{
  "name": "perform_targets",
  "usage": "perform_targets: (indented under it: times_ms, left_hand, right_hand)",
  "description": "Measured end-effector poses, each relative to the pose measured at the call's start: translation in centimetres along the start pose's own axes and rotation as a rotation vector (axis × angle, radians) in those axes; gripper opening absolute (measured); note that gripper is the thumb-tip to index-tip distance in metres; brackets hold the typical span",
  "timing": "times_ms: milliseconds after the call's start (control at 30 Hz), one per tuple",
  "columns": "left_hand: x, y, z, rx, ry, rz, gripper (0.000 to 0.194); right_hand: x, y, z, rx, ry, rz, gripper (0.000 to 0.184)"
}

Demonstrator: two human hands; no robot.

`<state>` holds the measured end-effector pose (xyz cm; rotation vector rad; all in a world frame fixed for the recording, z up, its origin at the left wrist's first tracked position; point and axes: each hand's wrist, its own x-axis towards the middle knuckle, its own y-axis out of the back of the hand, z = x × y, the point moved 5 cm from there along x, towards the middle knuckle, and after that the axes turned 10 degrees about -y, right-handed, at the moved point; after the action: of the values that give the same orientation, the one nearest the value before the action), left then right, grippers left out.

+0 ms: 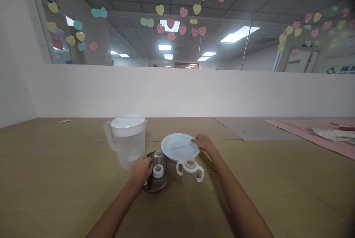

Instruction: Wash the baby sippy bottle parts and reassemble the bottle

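My right hand is closed in a pinch at the right rim of a white plate. A thin pale rod runs from its fingertips across the plate. My left hand is closed over the left side of an oval metal tray; what its fingers hold is hidden. On the tray stand a clear dome cap and a white bottle collar with a nipple. In front of the plate stands an open clear baby bottle with two white handles.
A lidded translucent pitcher with liquid stands behind my left hand. A thin yellow-green object lies partly under my right wrist. At far right, a pink sheet carries a white packet. A wall borders the table's back.
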<state>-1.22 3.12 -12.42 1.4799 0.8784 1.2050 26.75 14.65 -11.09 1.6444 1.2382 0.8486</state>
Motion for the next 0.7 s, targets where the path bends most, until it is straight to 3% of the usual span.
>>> perform_targets:
  times_ms: [300, 500, 600, 700]
  left_hand:
    - [0.0, -0.9, -0.3, 0.109, 0.021, 0.074, 0.028]
    - [0.2, -1.0, -0.3, 0.103, 0.078, 0.01, 0.028]
    - [-0.1, -0.2, -0.5, 0.009, 0.139, -0.016, 0.026]
    - [-0.7, 2.0, -0.5, -0.102, 0.171, 0.026, 0.027]
  right_hand:
    - [1.2, -1.0, -0.4, -0.018, 0.044, -0.121, 0.028]
    - [0.4, -0.8, 0.1, 0.007, 0.008, -0.284, 0.017]
    - [0.0, -0.4, 0.4, 0.026, -0.017, -0.35, 0.013]
    - [-0.3, 0.1, 0.8, 0.034, -0.026, -0.394, 0.016]
